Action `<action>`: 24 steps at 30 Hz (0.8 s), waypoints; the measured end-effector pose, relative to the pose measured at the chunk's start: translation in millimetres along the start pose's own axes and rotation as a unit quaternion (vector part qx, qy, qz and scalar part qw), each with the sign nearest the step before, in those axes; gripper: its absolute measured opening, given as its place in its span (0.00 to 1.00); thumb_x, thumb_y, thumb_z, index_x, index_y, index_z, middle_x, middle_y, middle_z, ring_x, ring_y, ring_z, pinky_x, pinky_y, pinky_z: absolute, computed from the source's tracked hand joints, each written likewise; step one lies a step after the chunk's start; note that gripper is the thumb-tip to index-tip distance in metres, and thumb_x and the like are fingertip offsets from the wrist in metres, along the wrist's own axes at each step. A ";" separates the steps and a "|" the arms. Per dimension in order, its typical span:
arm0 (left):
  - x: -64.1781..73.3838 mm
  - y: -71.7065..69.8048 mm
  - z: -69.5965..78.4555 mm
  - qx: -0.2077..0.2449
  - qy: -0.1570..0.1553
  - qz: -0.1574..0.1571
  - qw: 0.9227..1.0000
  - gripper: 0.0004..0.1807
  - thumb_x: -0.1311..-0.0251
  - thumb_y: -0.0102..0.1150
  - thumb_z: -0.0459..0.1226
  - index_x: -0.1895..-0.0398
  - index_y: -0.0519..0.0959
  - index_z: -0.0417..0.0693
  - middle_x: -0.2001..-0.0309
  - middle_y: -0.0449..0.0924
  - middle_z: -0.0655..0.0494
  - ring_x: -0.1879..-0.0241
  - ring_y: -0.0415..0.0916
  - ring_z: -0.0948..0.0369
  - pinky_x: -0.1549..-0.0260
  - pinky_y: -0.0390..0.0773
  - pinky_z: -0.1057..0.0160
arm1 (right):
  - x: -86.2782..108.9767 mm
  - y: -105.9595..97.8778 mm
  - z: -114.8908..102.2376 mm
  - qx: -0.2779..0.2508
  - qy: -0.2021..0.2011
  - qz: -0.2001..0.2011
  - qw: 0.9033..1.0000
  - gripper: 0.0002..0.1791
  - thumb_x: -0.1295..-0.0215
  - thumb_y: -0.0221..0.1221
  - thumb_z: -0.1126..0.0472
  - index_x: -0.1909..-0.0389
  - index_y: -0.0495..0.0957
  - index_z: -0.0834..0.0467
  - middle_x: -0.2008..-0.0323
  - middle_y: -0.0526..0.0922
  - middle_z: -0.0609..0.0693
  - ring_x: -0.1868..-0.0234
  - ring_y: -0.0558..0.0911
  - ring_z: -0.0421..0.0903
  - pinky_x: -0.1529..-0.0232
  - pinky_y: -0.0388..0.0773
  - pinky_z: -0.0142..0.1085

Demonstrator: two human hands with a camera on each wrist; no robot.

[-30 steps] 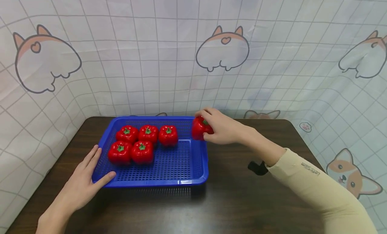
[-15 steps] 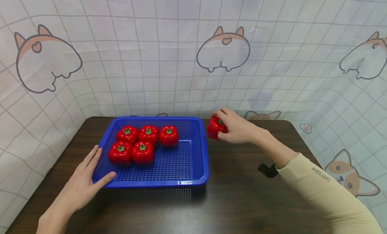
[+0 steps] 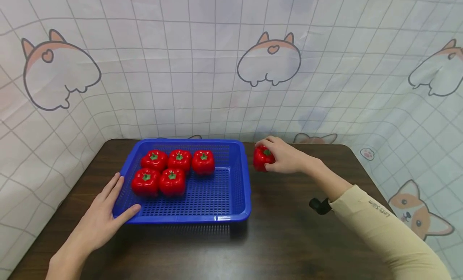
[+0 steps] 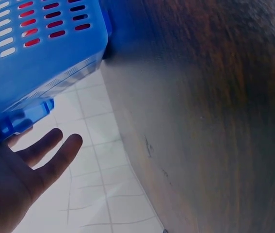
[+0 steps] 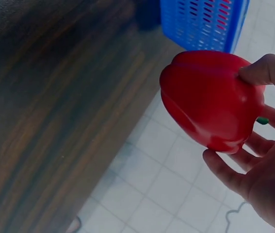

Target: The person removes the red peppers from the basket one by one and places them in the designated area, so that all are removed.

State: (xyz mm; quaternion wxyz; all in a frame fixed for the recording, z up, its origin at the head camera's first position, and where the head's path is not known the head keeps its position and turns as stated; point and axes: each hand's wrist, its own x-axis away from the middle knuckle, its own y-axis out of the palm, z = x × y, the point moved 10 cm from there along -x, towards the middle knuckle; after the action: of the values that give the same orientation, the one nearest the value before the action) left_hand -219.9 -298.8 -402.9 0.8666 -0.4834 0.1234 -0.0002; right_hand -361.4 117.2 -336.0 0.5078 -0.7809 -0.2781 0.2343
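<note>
A blue plastic basket (image 3: 213,219) stands on the dark table with several red bell peppers (image 3: 173,182) grouped in its left half, green stems up. My left hand (image 3: 97,219) rests at the basket's left front corner, fingers extended along the rim and thumb over the front edge. In the left wrist view those fingers (image 4: 55,162) are straight beside the basket wall. To the right of the basket, my right hand (image 3: 285,156) grips one red bell pepper (image 3: 261,158) between thumb and fingers. The right wrist view shows this bell pepper (image 5: 210,97) close over the table's back edge area.
The dark wooden table (image 3: 289,239) extends to the front and right of the basket. Behind it and at both sides hangs a white grid-patterned cloth (image 3: 181,71) with cartoon dogs. A black strap piece (image 3: 320,206) juts from the right wrist.
My right hand has carried the bell pepper from over the basket's right rim out to the right, then lowered it toward the table. The left hand keeps its place at the basket.
</note>
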 end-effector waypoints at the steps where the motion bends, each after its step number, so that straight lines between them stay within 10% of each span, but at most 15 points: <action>1: 0.1 0.0 0.1 0.001 0.000 0.001 1.000 0.52 0.32 0.62 0.54 0.17 0.46 0.41 0.18 0.39 0.41 0.26 0.47 0.29 0.39 0.55 0.22 | -0.6 2.9 2.5 -0.002 0.004 -0.005 1.000 0.29 0.41 0.62 0.65 0.36 0.73 0.61 0.40 0.74 0.59 0.41 0.71 0.56 0.49 0.81 0.50; 24: 2.3 -1.7 1.2 0.010 -0.009 0.000 1.000 0.51 0.31 0.60 0.55 0.16 0.45 0.44 0.17 0.38 0.45 0.24 0.45 0.31 0.38 0.55 0.22 | -23.0 47.3 23.6 -0.024 0.011 -0.059 0.998 0.31 0.40 0.64 0.64 0.34 0.73 0.63 0.38 0.75 0.60 0.41 0.76 0.56 0.43 0.80 0.51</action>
State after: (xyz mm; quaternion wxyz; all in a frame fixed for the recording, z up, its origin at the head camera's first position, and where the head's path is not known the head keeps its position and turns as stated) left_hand -217.2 -298.9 -401.3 0.8728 -0.4743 0.1153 0.0028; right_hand -384.3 101.8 -386.6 0.5045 -0.7778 -0.3237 0.1891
